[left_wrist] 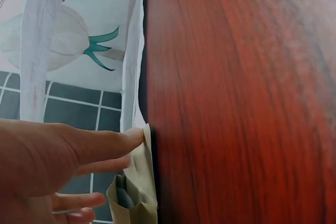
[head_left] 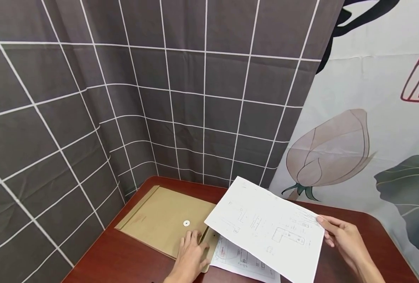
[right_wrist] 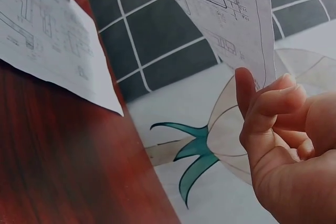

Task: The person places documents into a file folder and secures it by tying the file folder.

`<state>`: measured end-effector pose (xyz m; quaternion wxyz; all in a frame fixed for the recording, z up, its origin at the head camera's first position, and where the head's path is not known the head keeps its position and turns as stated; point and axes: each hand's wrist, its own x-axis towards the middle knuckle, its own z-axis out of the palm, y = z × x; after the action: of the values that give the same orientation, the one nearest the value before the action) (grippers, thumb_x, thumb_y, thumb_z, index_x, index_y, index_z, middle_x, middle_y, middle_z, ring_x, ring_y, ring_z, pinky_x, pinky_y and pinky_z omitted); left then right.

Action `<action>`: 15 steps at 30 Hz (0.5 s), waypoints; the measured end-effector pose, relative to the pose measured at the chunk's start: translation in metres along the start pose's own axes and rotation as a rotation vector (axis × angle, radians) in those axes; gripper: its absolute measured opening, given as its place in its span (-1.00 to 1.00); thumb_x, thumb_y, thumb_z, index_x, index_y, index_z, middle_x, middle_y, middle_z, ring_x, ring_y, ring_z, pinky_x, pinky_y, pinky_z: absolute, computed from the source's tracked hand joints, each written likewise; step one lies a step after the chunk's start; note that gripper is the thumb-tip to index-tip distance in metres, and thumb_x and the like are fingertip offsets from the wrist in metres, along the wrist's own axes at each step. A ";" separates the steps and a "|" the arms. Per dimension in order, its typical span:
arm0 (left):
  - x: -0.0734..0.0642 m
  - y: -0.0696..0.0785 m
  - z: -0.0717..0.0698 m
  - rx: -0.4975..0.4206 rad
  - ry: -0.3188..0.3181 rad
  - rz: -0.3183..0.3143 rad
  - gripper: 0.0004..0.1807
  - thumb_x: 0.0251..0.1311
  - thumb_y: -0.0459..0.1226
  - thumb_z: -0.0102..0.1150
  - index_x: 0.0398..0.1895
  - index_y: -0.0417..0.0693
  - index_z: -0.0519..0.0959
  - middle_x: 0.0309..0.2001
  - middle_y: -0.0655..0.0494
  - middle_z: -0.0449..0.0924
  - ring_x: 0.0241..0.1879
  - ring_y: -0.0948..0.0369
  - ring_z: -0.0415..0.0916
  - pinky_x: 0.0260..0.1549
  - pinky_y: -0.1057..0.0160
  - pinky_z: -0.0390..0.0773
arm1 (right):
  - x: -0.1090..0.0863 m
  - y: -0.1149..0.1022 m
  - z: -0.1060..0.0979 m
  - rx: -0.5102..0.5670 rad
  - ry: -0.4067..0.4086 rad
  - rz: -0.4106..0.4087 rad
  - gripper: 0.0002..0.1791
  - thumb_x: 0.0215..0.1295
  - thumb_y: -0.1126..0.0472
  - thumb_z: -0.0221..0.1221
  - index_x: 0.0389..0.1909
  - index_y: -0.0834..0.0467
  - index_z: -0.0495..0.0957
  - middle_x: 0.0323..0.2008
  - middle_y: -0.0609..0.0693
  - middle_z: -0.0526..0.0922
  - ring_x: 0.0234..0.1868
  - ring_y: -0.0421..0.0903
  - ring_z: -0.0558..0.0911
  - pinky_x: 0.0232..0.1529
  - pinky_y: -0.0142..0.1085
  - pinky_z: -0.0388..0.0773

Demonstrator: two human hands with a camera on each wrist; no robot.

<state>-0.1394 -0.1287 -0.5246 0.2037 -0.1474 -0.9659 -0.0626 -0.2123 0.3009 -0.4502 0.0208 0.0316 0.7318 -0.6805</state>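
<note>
A brown kraft paper file envelope (head_left: pixel 160 214) with a round white button lies flat on the table. My left hand (head_left: pixel 190 253) rests on its open end. In the left wrist view the thumb touches the flap edge (left_wrist: pixel 140 153) and the other fingers lie fairly straight. Between thumb and fingers, my right hand (head_left: pixel 344 237) pinches the corner of a white paper sheet (head_left: pixel 259 224) printed with line drawings. That sheet is raised and tilted. Below it, partly covered, another drawing sheet (head_left: pixel 243 257) lies on the table beside the envelope's mouth.
The dark red wooden table (head_left: pixel 124 255) has rounded back corners. Behind it hangs a grey curtain (head_left: pixel 181 129) with white grid lines. To the right is a white cloth (head_left: pixel 354 157) with flower drawings.
</note>
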 end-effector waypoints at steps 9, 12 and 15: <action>-0.003 0.004 0.002 0.099 -0.024 -0.008 -0.48 -0.24 0.09 0.46 -0.25 -0.06 0.73 0.07 -0.12 0.44 0.02 0.00 0.25 -0.28 0.12 0.20 | -0.006 0.010 0.000 -0.012 -0.001 0.057 -0.60 0.30 0.01 0.22 0.03 0.17 0.57 -0.58 -0.04 0.47 -0.65 -0.19 0.38 -0.63 -0.29 0.34; -0.003 0.005 0.002 0.075 -0.049 -0.016 -0.50 -0.21 0.06 0.47 -0.18 0.03 0.71 0.09 -0.13 0.43 0.05 -0.01 0.25 -0.28 0.11 0.20 | -0.008 0.013 -0.001 0.007 -0.003 0.049 -0.65 0.31 0.04 0.22 -0.01 0.17 0.59 -0.62 -0.04 0.44 -0.67 -0.20 0.38 -0.65 -0.30 0.34; -0.004 0.005 0.001 0.002 -0.059 -0.018 -0.66 -0.19 -0.03 0.49 -0.26 0.19 0.69 0.09 -0.10 0.42 0.06 -0.01 0.26 -0.30 0.12 0.18 | -0.009 0.015 0.000 0.024 0.007 0.048 -0.72 0.31 0.05 0.22 -0.08 0.12 0.62 -0.62 -0.05 0.44 -0.67 -0.21 0.37 -0.67 -0.33 0.33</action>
<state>-0.1346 -0.1248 -0.5270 0.1748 -0.1402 -0.9728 -0.0593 -0.2023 0.3021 -0.4641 0.0344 0.0518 0.7225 -0.6886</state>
